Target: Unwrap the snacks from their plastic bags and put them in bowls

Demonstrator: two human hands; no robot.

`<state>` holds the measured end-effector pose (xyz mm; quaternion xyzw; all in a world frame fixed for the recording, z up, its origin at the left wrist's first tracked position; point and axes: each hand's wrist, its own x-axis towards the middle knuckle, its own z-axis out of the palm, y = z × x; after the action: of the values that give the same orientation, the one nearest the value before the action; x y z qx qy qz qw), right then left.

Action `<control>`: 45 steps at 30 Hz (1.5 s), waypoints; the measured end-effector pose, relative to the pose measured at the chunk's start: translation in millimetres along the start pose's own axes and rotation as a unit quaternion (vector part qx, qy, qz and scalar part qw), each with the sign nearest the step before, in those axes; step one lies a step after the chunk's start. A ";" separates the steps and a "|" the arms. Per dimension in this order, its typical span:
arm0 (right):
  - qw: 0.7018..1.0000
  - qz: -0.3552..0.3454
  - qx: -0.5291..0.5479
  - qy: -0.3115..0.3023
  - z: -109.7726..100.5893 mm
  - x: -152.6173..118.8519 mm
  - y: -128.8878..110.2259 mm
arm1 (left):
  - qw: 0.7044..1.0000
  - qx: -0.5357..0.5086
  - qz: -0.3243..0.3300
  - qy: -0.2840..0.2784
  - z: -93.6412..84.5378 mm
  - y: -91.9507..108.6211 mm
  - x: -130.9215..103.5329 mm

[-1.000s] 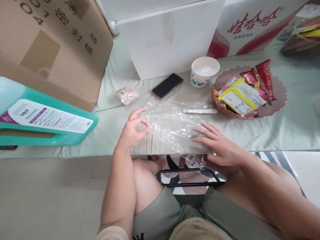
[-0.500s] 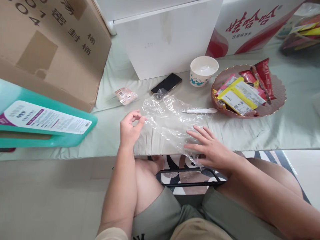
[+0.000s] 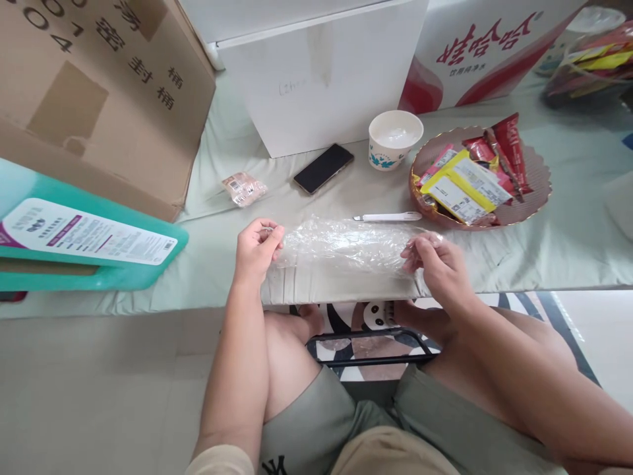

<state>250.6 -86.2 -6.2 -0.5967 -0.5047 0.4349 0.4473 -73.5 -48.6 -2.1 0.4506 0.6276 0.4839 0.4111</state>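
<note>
A crumpled sheet of clear plastic film is stretched sideways between my two hands, near the table's front edge. My left hand pinches its left end, and my right hand grips the right end with closed fingers. Just behind the film lies a white pen-shaped cutter. A black phone rests farther back, with a small pinkish wrapped packet to its left. The white paper cup with blue leaves stands right of the phone and holds something clear.
A pink scalloped bowl of snack packets sits at the right. Cardboard box and green jug flank the left. A white box and a red-and-white carton stand behind. A bag of packets lies at the back right.
My right hand has closed on the film and lifted it, where its fingers were spread before. The film is now drawn into a narrow band and no longer covers the phone's edge.
</note>
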 end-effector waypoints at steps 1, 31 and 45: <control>1.000 0.014 -0.009 0.011 -0.2 1.5 0.1 | 1.000 0.003 -0.014 -0.003 1.4 1.2 0.8; 0.849 -0.376 -0.364 -0.075 -2.3 -17.7 -14.9 | 0.882 0.382 0.271 0.060 56.1 23.1 -32.5; 0.802 -0.208 -0.518 -0.212 12.1 -40.8 -18.4 | 0.844 0.455 0.262 -0.112 71.6 -0.3 -24.1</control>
<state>230.3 -123.9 11.8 -0.5132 -0.8491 0.1209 0.0326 0.8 -54.8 -14.4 0.7860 0.5852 0.1801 0.0853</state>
